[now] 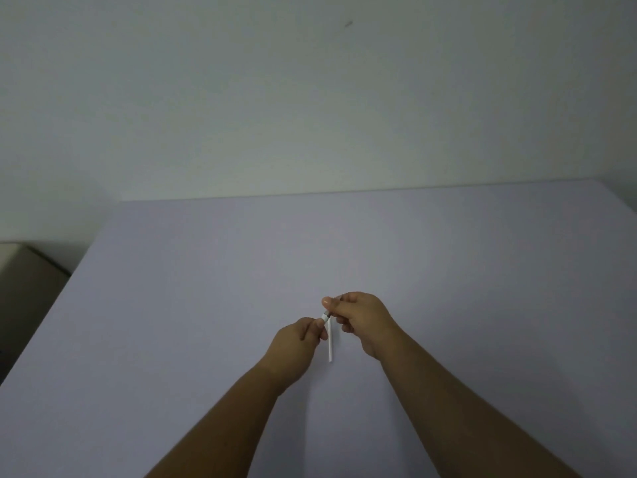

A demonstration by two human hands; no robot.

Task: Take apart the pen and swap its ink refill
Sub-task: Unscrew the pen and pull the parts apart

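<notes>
Both hands meet over the lavender table (206,288), a little in front of its middle. A short white pen (325,317) with a dark band is pinched between them. My left hand (303,339) grips its lower white end. My right hand (358,319) pinches its upper dark end with thumb and forefinger. Most of the pen is hidden by the fingers. A thin white refill tube (330,343) lies on the table just below the hands, pointing toward me.
A plain pale wall (310,98) rises behind the table's far edge. A beige box or cabinet (24,281) stands lower down beyond the table's left edge.
</notes>
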